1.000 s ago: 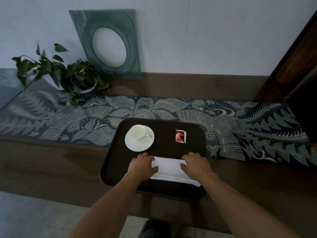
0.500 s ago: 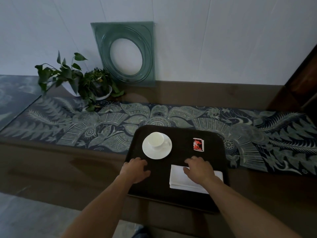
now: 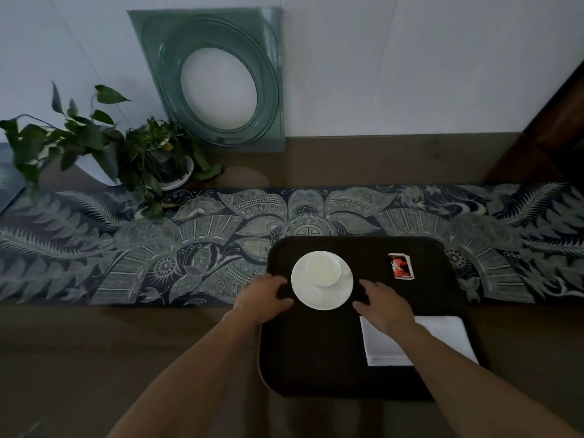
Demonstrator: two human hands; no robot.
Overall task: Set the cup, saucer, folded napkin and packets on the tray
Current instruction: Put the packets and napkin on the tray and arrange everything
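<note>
A dark tray (image 3: 316, 358) lies on the wooden table, its far edge on the patterned runner. On it a white cup (image 3: 320, 267) stands on a white saucer (image 3: 311, 298) at the far left. Red packets (image 3: 401, 266) lie at the far right. A folded white napkin (image 3: 442, 335) lies at the near right, partly hidden by my right forearm. My left hand (image 3: 264, 297) hovers at the saucer's left rim, fingers relaxed, thumb close to it. My right hand (image 3: 382, 306) is just right of the saucer, fingers spread, holding nothing.
A blue patterned runner (image 3: 158, 254) crosses the table. Two potted plants (image 3: 136, 153) stand at the back left. A green glass panel with a round hole (image 3: 218, 80) leans on the wall. Dark wooden furniture (image 3: 559, 121) rises at the right.
Both hands have left the napkin and moved forward to either side of the saucer. The napkin now lies at the tray's near right. The camera view has shifted left and closer.
</note>
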